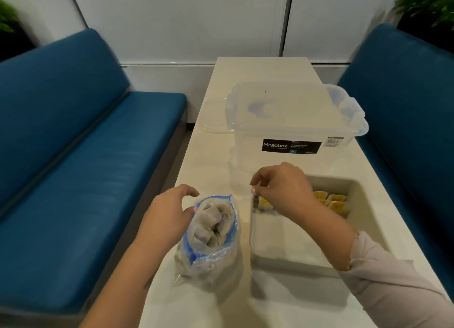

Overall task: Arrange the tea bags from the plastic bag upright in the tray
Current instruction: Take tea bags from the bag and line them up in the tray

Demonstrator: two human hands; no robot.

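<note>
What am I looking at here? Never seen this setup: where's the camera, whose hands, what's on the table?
There is no robot: the one camera sits on a person's head and looks down at their two bare hands. On the cream table stands an open clear plastic zip bag with a blue rim, full of greyish tea bags. The left hand touches its mouth. Right of it lies a beige rectangular tray with yellow-labelled tea bags at its far end. The right hand hovers there, fingers curled; whether it pinches anything is unclear. Behind stands a clear plastic storage box.

Left hand (169, 211) holding open plastic bag (211, 236) of tea bags (216, 219), right hand (282, 186) over tray (363, 204), fingers curled, upright yellow-tagged tea bags (329, 201) in tray's far end, clear storage box (292, 121) behind.
</note>
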